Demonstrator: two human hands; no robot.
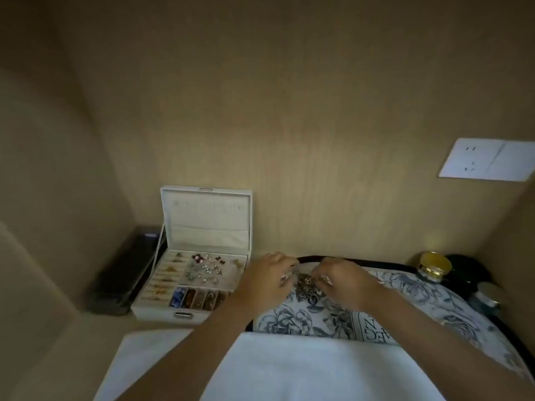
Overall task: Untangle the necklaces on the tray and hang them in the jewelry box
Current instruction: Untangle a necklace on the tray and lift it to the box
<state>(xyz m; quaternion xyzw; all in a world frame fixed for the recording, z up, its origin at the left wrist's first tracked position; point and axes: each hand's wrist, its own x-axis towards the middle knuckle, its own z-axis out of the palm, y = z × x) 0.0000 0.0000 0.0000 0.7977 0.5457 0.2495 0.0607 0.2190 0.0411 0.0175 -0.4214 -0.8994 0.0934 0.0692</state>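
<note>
Presently, at left: open white rectangular jewelry box, lid's hook row seemingly bare. Next, left hand, fingers curled, pinching the silvery knotted clump of necklaces; right hand pinching its other side, over the blue-floral, dark-rimmed tray. Untangling underway; hanging apparently all remains.

Head-worn camera looks forward and down, near above the tray.

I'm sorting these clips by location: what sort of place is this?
Probably a home dressing nook in a wood-panelled alcove: an open jewelry box sits left of the tray, a gold-lidded jar stands at the tray's far right corner, and a wall socket is set in the panelling.
</note>
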